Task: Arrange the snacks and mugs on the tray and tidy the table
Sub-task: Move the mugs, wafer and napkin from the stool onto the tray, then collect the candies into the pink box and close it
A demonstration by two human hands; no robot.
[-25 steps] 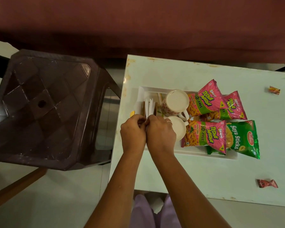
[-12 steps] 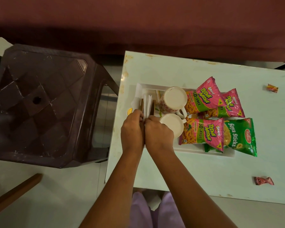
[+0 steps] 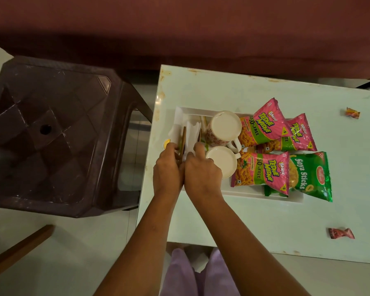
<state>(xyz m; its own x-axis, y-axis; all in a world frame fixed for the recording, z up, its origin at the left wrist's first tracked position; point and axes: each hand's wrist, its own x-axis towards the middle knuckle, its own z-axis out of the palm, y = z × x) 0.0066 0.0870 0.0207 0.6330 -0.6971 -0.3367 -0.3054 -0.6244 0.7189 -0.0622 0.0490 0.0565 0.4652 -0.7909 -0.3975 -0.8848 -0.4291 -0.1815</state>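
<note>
At the tray's left end, both hands are working w/ the white paper napkins point(image 3: 191, 135) standing in a thin brown wooden holder point(image 3: 182, 144). Left hand point(image 3: 168, 175) is pinching the holder's near edge, fingers narrow; right hand point(image 3: 201, 176) is pinching the napkin stack just beside it, thumb & forefinger closed on paper. Holder's long axis is running away from the person, directly ahead of both hands, so either is equally near.

White rectangular plastic tray point(image 3: 254, 194) is lying across the pale green table point(image 3: 265, 227). Two white ceramic mugs are sitting just right of the napkins: far mug point(image 3: 222, 127), near mug point(image 3: 221, 162), the latter touching the right hand's knuckles, so little room that side. Three pink Tedhe Medhe snack packets point(image 3: 263, 169) and a green Soya Sticks packet point(image 3: 310, 176) are filling the tray's right half, the green one overhanging the rim.

Probably still loose: orange candy wrapper point(image 3: 352, 113) and red candy wrapper point(image 3: 341, 233), well apart on the table's right. Dark brown plastic stool point(image 3: 51, 135) is crowding the left edge.
</note>
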